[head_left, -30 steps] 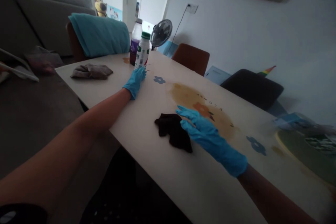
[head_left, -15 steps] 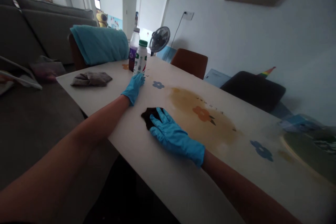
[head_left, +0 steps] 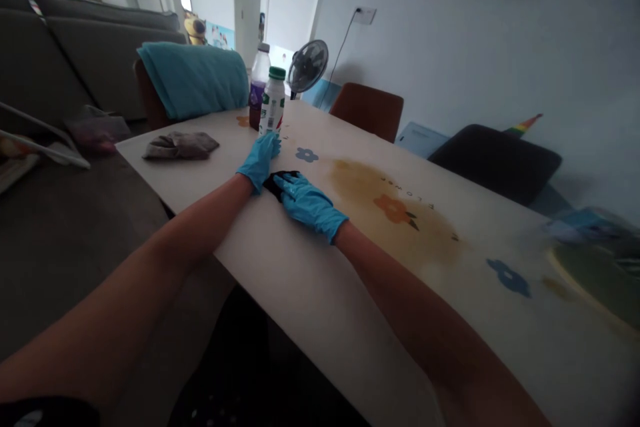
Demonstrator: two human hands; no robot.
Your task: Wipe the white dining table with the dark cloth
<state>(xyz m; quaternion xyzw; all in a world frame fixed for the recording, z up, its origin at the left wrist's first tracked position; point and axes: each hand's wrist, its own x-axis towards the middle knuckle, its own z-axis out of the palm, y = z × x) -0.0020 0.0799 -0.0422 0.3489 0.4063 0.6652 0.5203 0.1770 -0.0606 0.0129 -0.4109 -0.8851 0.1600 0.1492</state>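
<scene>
Both my hands wear blue gloves. My right hand lies flat, fingers together, pressing a small black cloth onto the white table; only the cloth's far edge shows beyond the fingers. My left hand rests flat on the table right beside it, fingers stretched toward a white bottle with a green cap. A purple-labelled bottle stands just behind that one.
A crumpled grey rag lies at the table's far left. A brownish stain with flower prints spreads over the middle. Chairs stand along the far side, one draped with a teal towel. A fan and a sofa are behind.
My right hand has slid the black cloth across the table to the left and away from me, ending beside my left hand. The left hand has stayed near the white bottle.
</scene>
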